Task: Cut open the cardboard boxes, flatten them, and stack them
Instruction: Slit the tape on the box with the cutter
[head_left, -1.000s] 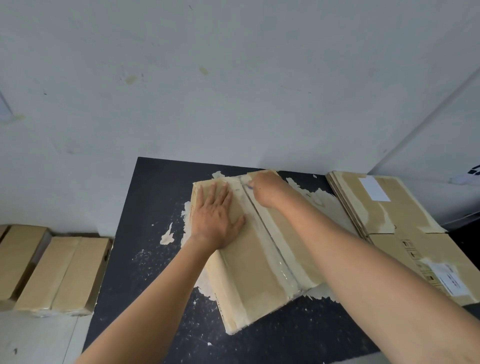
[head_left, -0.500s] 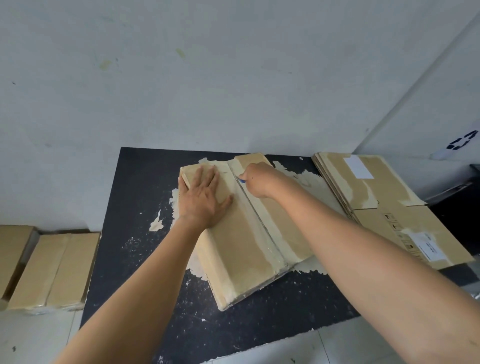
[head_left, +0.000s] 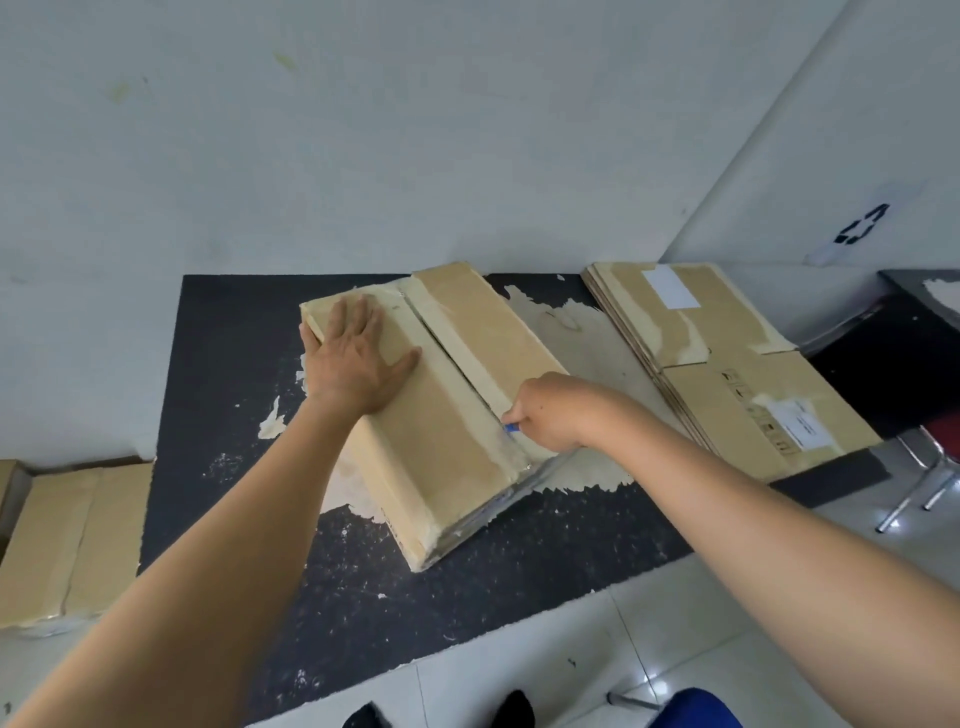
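A taped cardboard box (head_left: 441, 441) lies on a black mat (head_left: 223, 374) on the floor. My left hand (head_left: 358, 358) presses flat on the box's far left top flap, fingers spread. My right hand (head_left: 545, 410) grips a small blue-tipped cutter (head_left: 511, 427) at the near end of the centre seam. A dark slit runs along the seam from the far end to the cutter. A stack of flattened boxes (head_left: 727, 364) lies to the right on the mat.
Sealed boxes (head_left: 72, 540) stand on the tiles at the left, off the mat. A white wall rises behind the mat. A metal-legged chair (head_left: 930, 467) stands at the right. Torn paper scraps litter the mat around the box.
My right hand has drawn the cutter along the centre seam from the far end to the near end, leaving the seam split. My left hand stays on the left flap.
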